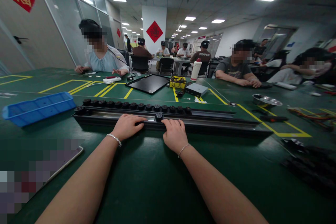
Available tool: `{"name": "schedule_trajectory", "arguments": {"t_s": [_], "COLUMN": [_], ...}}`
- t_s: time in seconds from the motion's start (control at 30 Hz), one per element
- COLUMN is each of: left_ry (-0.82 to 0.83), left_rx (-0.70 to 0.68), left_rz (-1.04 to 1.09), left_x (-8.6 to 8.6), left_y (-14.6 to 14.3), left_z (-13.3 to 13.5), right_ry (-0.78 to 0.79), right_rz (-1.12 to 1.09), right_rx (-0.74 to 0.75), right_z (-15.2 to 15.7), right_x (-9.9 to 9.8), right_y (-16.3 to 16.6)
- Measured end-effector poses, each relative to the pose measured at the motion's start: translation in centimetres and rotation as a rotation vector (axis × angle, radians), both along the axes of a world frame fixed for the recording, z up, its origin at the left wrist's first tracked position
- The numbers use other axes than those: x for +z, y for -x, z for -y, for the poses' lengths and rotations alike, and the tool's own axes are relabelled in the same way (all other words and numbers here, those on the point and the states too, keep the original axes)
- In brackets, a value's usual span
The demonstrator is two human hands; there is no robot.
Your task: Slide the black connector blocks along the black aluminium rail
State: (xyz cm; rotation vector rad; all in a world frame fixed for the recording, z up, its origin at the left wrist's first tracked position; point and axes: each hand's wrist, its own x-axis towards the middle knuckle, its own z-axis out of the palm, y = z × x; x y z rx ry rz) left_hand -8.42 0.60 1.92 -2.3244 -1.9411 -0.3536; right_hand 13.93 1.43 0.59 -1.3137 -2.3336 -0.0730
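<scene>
A long black channel-shaped rail (217,126) lies across the table in front of me. My left hand (127,126) rests on its near wall, fingers over the edge and thumb pointing right. Just right of the middle, my right hand (174,133) has its fingers curled over the same wall. Between both hands, a small black block (159,116) sits in the channel, beside the tips of my right hand. Several similar black knob-like pieces (133,106) stand in a row along a second black rail (212,113) behind. The undersides of both hands are hidden.
A blue plastic bin (39,108) stands at left. Behind the rails are a flat black panel (148,83), a yellow box (177,82), a grey metal box (196,89) and a white bottle (195,70). A metal bowl (267,100) sits at right. Several people sit around.
</scene>
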Motion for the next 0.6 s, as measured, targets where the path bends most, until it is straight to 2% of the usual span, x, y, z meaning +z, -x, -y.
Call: {"name": "schedule_trajectory", "arguments": {"t_s": [0.6], "left_ry": [-0.002], "left_rx": [-0.004], "left_rz": [0.005], "left_x": [0.15], "left_y": [-0.07], "left_z": [0.08], "right_ry": [0.026], "right_rz": [0.027], "right_rx": [-0.026], "right_z": [0.10], "right_x": [0.24], "right_y": [0.01]}}
